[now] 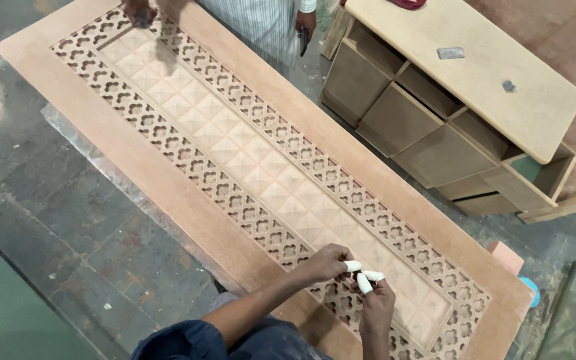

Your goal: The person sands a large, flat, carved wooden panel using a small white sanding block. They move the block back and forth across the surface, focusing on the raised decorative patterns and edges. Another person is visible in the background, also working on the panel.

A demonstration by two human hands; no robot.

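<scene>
The floor [95, 220] is made of big grey stone tiles with dust and small white bits on it, and on the right stands a light brown wooden cabinet [461, 113] with open boxes in its side and a flat top, near a reddish dusty patch.

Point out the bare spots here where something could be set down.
The cabinet top is mostly bare apart from two small items. The door panel's plain outer frame is free along the floor side. Near the left hand and right hand it is crowded; another person's hand works the far end.
</scene>
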